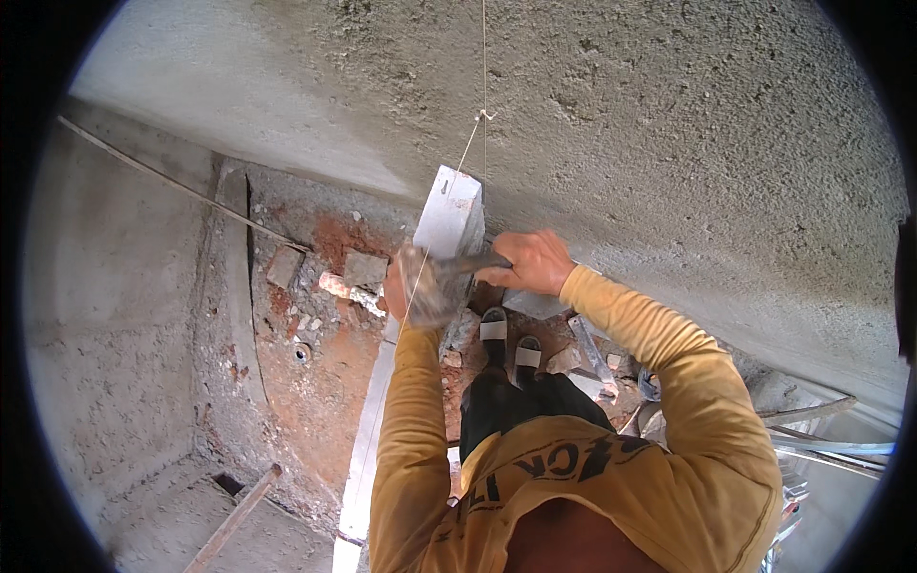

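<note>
My right hand (537, 263) is closed round the dark handle of a hand tool (476, 263). The tool's grey head is smeared by motion, so its kind is unclear. It sits over a long white beam (449, 212), right by my left hand (394, 289). That hand is at the beam's left side; the blurred tool head covers most of its fingers. A thin string (468, 145) runs from the wall down past the beam's far end and along its length. A small dark mark, perhaps a nail, shows near that end.
A rough plastered wall (669, 143) rises ahead and to the right. Broken bricks (366, 268) and rubble lie on the reddish dirt floor (320, 392). My sandalled feet (494, 329) stand beside the beam. A wooden pole (234, 516) leans at lower left; pipes (831, 445) lie at right.
</note>
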Demonstrator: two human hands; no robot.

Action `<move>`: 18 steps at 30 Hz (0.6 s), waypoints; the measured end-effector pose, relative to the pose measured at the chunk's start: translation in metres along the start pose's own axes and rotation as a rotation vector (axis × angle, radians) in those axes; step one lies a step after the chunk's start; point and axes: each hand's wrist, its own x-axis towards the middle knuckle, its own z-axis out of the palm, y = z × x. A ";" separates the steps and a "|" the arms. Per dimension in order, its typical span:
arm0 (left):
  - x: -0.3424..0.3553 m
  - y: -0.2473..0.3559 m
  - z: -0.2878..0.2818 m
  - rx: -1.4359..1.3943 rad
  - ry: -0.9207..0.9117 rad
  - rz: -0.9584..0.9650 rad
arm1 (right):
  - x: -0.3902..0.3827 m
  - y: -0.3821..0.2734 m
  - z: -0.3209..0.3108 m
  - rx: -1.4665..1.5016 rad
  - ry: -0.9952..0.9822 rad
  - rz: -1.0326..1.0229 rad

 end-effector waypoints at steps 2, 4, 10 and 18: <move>0.000 0.001 0.001 0.052 0.084 0.025 | 0.002 -0.001 0.000 -0.040 0.093 -0.068; 0.005 0.001 0.004 0.062 0.151 0.053 | 0.006 0.000 0.000 -0.043 0.042 0.292; 0.002 -0.009 0.003 -0.012 0.033 0.002 | 0.005 0.001 0.006 -0.019 -0.080 -0.128; 0.002 -0.002 0.004 -0.009 0.176 0.050 | 0.007 -0.005 0.004 -0.003 -0.038 -0.107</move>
